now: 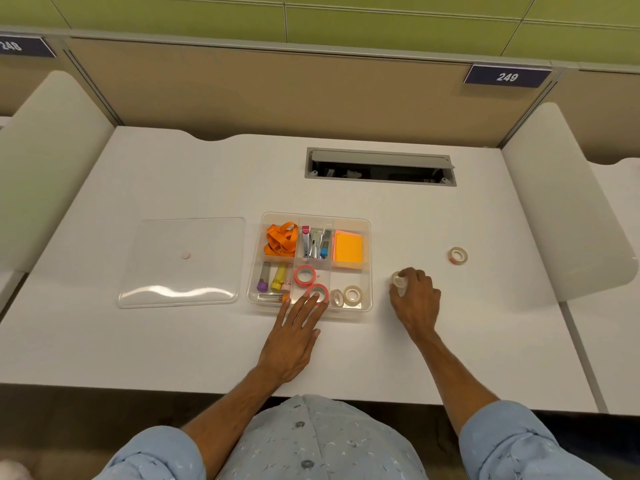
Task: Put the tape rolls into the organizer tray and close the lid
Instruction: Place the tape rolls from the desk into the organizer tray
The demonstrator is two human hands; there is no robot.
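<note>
The clear organizer tray [369, 268] sits mid-desk. Its front middle compartment holds two pink tape rolls [305, 274], and my left hand [294, 337] reaches over the front rim with fingertips on the nearer pink roll [318, 292]. Two white tape rolls [352, 295] lie in the front right compartment. Right of the tray, my right hand [417, 299] is closed around a white tape roll [398, 279] on the desk. Another white tape roll [458, 255] lies farther right. The clear lid [183, 263] lies flat to the left of the tray.
The tray's other compartments hold orange ribbon [281, 238], staplers [314, 242], orange sticky notes [348, 249] and glue sticks [273, 280]. An open cable slot [380, 167] is set into the desk behind the tray. White side dividers [561, 202] flank the desk.
</note>
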